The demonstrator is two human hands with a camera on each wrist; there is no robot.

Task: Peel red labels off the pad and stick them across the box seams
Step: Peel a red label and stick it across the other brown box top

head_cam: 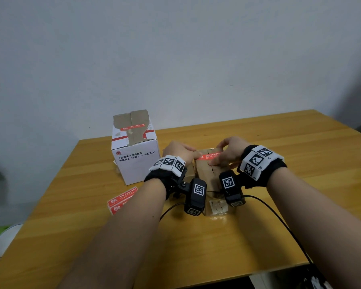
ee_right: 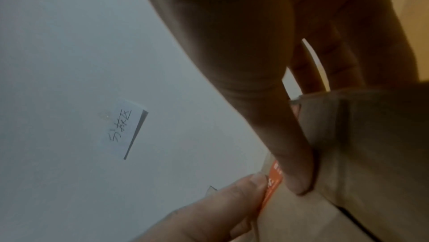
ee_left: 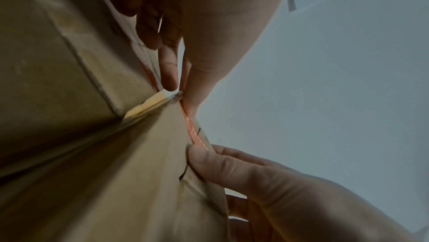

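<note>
A small brown cardboard box (head_cam: 208, 174) stands mid-table, with a red label (head_cam: 209, 156) lying across its top seam. My left hand (head_cam: 191, 154) presses the label's left end at the box's corner, thumb and forefinger straight (ee_left: 170, 73). My right hand (head_cam: 216, 156) lies over the right end: its thumb (ee_right: 299, 172) presses flat beside the label (ee_right: 274, 181), and its fingers reach over the far edge. The pad of red labels (head_cam: 123, 200) lies at the left front. In the left wrist view the label (ee_left: 197, 134) runs between the two hands.
A white box (head_cam: 133, 161) with a red label (head_cam: 131, 127) across its torn top flaps stands to the left. A crinkled clear wrapper (head_cam: 217, 207) lies in front of the brown box. Wrist-camera cables (head_cam: 279, 222) trail right. The table's (head_cam: 279, 155) front edge is close below.
</note>
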